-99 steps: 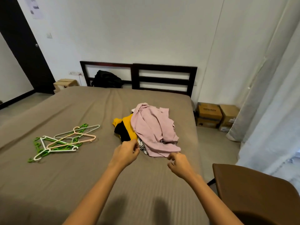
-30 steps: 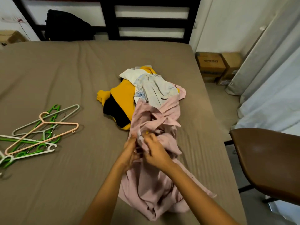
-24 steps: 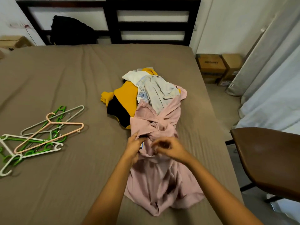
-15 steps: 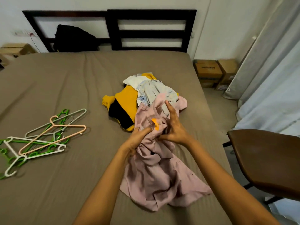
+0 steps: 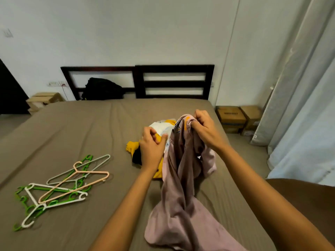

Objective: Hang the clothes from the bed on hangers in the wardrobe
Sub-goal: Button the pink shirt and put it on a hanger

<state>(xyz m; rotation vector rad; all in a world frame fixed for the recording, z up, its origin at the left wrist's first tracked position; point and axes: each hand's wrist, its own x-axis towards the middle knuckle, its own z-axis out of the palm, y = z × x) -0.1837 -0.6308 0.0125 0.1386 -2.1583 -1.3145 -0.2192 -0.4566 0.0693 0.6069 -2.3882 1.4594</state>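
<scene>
Tangled green, white and peach plastic hangers (image 5: pixel 61 185) lie near the left edge of the brown bed (image 5: pixel 72 127). The left hand (image 5: pixel 151 147) curls beside the crumpled pink cloth shirt (image 5: pixel 181 187), grip unclear. The right hand (image 5: pixel 204 127), clamped on its collar (image 5: pixel 183 122), has just lifted it up, so a hanger probably comes next.

The left hand (image 5: pixel 152 147) covers the middle of the yellow-and-black garment (image 5: pixel 131 145), and from this angle it is hard to tell whether its curled fingers pinch the edge of the pink garment (image 5: pixel 181 196) or merely sit beside it. The fingertips of the right hand (image 5: pixel 204 127) are buried in the pink collar, where the print on the label (image 5: pixel 178 126) is too small to read. The pink hem and the brown chair (image 5: pixel 311 196) are cut off by the bottom and right edges, and the lettering on the cardboard box (image 5: pixel 231 115) is blurred.
</scene>
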